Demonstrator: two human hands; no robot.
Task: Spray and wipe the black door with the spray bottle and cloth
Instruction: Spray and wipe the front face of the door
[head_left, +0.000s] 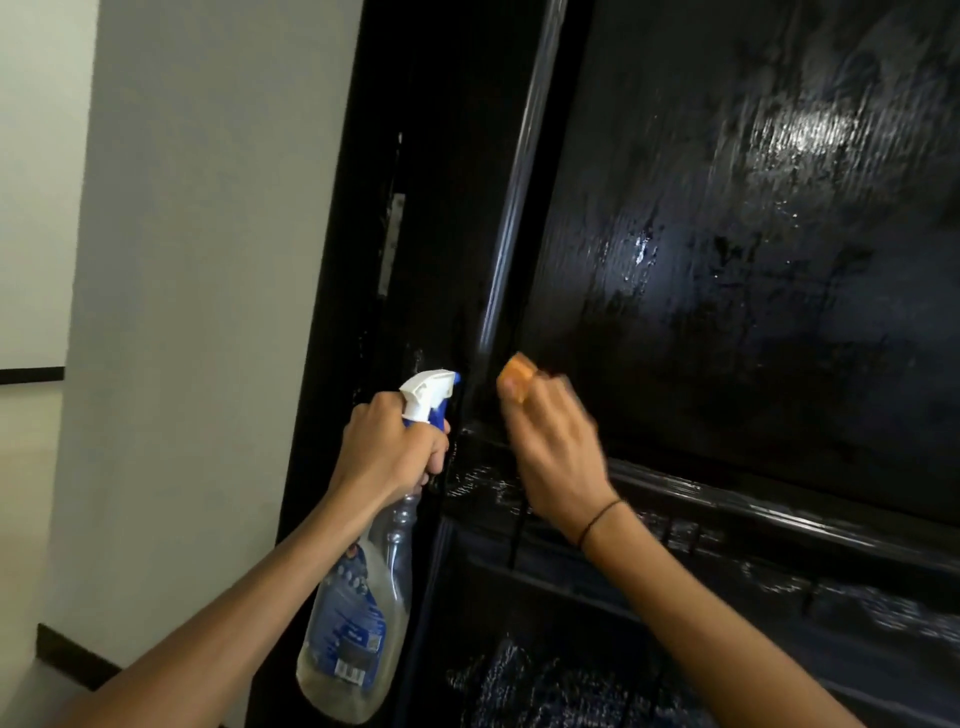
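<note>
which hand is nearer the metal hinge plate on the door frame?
Left. The left hand, gripping the spray bottle, sits below the hinge plate. The right hand, pinching the orange cloth, is below it and further right.

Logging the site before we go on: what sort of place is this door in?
Probably indoors in a home or flat, at a doorway. A glossy black panelled door sits in a black frame beside a plain pale wall with a dark skirting board. Which room it is cannot be told.
</note>
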